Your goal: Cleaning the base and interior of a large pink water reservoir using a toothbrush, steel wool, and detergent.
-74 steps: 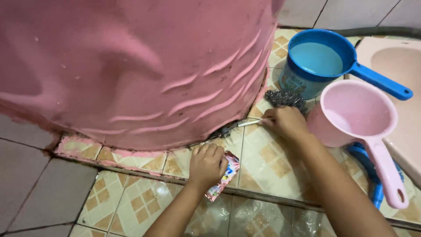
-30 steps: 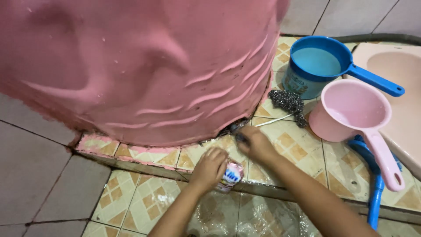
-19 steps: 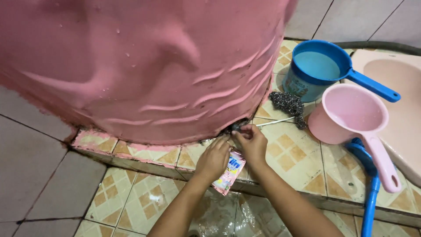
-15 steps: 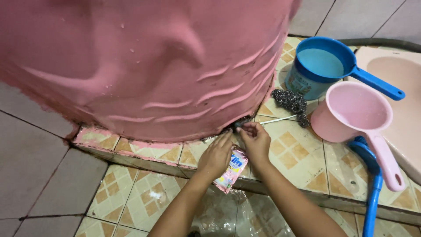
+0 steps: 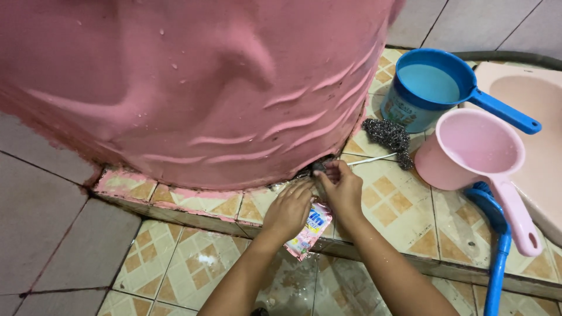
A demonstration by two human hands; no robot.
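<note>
On the tiled ledge [image 5: 404, 216], two hands, left [image 5: 288, 212] gripping one pink sachet [image 5: 310, 229], right [image 5: 341, 188] pinching something small and dark.

Two bare forearms, left hand [image 5: 288, 212], right hand [image 5: 341, 188], no sleeves

A small flat sachet [image 5: 311, 229], pink with a blue and white patch and a little yellow, hung over the front edge of the tiled ledge [image 5: 404, 222], below the pink basin wall. Its upper end was caught under the left hand [image 5: 288, 210], and its lower end stuck out past the ledge edge, tilted down to the left. Toward the ledge's far right corner, the blue dipper [image 5: 430, 89] carried a printed label [image 5: 399, 110] on its curved side, pale with darker marks, facing the camera.
</note>
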